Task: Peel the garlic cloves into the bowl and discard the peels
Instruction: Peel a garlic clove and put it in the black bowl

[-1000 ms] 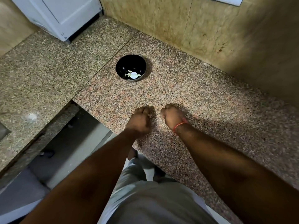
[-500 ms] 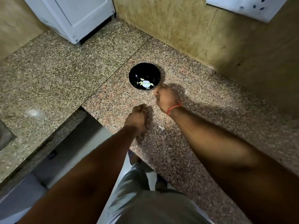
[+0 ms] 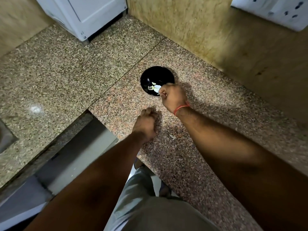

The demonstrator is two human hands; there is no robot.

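Hovering curled at the bowl's (image 3: 157, 75) near rim, the right hand (image 3: 173, 97) seems to pinch a clove (image 3: 157, 88) (blurred); left hand (image 3: 146, 124), fisted, contents hidden, sits nearer me.

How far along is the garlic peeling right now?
Done: several peeled cloves lie in the black bowl. In hand: the right hand is at the bowl's near rim, apparently adding another. Left: peel scraps sit on the counter; the left hand is curled, contents hidden.
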